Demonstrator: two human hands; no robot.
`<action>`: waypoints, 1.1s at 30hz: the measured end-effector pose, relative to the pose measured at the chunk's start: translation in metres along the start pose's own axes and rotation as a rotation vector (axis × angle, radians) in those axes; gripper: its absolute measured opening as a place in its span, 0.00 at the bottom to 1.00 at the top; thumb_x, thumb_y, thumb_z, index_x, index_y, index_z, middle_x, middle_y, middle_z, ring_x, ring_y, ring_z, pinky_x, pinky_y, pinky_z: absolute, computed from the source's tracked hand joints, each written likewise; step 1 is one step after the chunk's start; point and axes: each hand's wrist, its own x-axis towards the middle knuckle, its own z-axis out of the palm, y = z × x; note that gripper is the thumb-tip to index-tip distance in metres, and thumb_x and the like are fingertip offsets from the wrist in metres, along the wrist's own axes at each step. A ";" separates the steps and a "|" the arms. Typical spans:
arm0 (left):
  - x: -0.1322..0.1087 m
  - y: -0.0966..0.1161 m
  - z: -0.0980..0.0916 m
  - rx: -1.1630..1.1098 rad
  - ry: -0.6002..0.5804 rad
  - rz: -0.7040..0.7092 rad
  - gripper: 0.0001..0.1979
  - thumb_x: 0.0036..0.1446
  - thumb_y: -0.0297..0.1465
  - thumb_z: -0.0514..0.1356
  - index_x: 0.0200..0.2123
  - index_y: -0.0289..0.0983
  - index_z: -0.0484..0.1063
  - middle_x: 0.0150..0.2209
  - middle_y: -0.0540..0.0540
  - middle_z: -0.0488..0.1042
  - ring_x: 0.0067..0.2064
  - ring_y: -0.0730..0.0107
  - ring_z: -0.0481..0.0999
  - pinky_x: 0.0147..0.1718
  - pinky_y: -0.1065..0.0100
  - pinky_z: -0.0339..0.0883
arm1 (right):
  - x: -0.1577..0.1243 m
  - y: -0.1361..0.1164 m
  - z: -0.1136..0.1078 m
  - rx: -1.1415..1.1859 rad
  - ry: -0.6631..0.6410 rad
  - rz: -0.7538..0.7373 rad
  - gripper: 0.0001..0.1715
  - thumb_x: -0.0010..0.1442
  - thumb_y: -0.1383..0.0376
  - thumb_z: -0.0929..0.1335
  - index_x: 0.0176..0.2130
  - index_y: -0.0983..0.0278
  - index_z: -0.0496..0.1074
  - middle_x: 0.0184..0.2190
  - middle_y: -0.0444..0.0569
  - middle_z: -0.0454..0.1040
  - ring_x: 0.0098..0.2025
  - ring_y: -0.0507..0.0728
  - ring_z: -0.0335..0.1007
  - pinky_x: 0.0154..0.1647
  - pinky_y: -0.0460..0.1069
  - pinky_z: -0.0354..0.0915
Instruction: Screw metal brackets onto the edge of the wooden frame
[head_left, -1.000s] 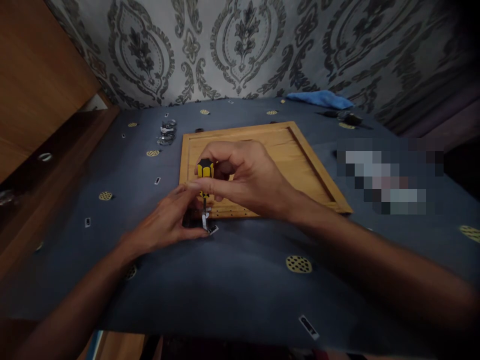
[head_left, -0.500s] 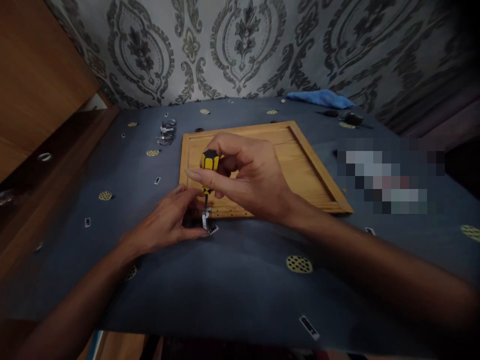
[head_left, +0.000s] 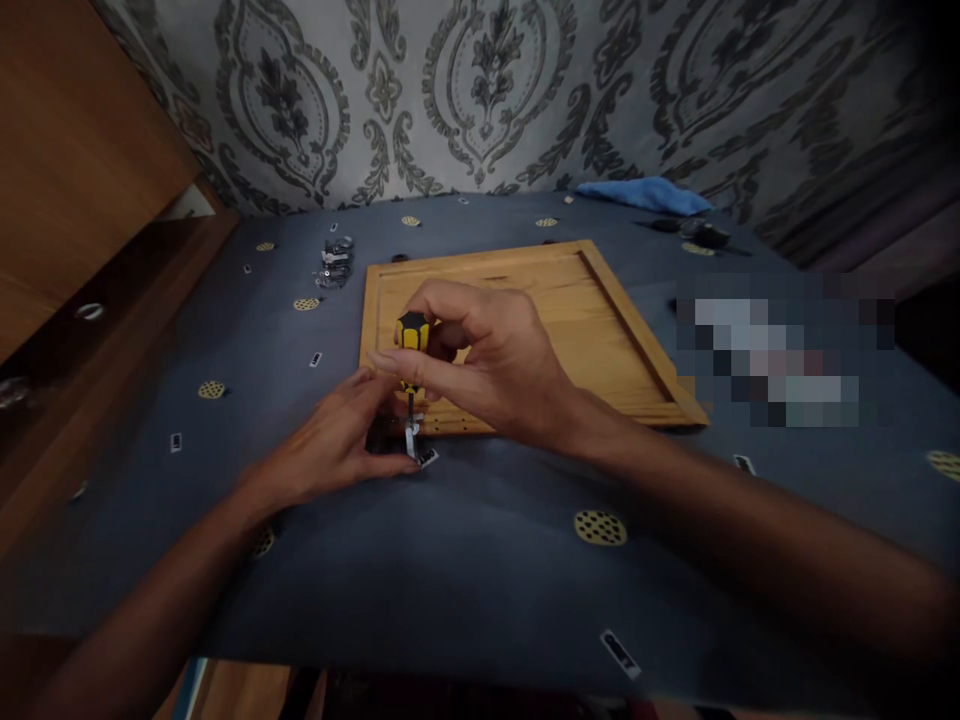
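My right hand (head_left: 487, 360) is closed around a yellow-and-black screwdriver (head_left: 412, 335), held upright with its shaft pointing down. The tip meets a small metal hinge (head_left: 412, 438) at the near left edge of a framed wooden panel (head_left: 517, 275). From the left side, my left hand (head_left: 337, 435) grips the hinge, its thumb at the lower end and its fingers partly hidden behind the screwdriver. Part of the hinge sticks out past the panel's edge over the cloth. Several small holes run along that near edge.
More metal hinges (head_left: 335, 262) lie in a cluster beyond the panel's left corner. A blue cloth (head_left: 645, 195) and a dark tool (head_left: 701, 233) rest at the back right. Wooden furniture (head_left: 82, 170) borders the left side. A blurred-out patch covers something right of the panel.
The screwdriver handle and my right hand have dropped slightly, and the handle has shifted a little left. My left hand stays on the hinge.
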 end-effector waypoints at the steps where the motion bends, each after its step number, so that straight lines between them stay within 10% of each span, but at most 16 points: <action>1: 0.000 0.000 0.000 -0.002 -0.001 0.003 0.25 0.57 0.43 0.71 0.53 0.43 0.69 0.45 0.45 0.76 0.47 0.52 0.78 0.50 0.50 0.76 | 0.000 0.000 0.000 -0.010 -0.011 0.006 0.18 0.66 0.60 0.75 0.31 0.63 0.66 0.27 0.39 0.65 0.28 0.48 0.62 0.28 0.45 0.59; 11: -0.001 -0.001 0.000 0.031 -0.015 -0.029 0.22 0.57 0.45 0.71 0.48 0.42 0.69 0.44 0.43 0.78 0.46 0.51 0.78 0.46 0.50 0.75 | 0.011 -0.009 -0.021 0.154 -0.316 0.155 0.08 0.66 0.68 0.72 0.34 0.63 0.69 0.27 0.39 0.74 0.27 0.49 0.74 0.25 0.44 0.65; 33: -0.001 0.000 -0.001 0.134 0.003 0.029 0.19 0.61 0.46 0.68 0.44 0.40 0.69 0.42 0.46 0.76 0.44 0.55 0.75 0.42 0.55 0.72 | 0.009 -0.013 -0.019 0.047 -0.156 0.125 0.14 0.68 0.65 0.72 0.31 0.63 0.68 0.29 0.42 0.71 0.31 0.50 0.66 0.30 0.45 0.64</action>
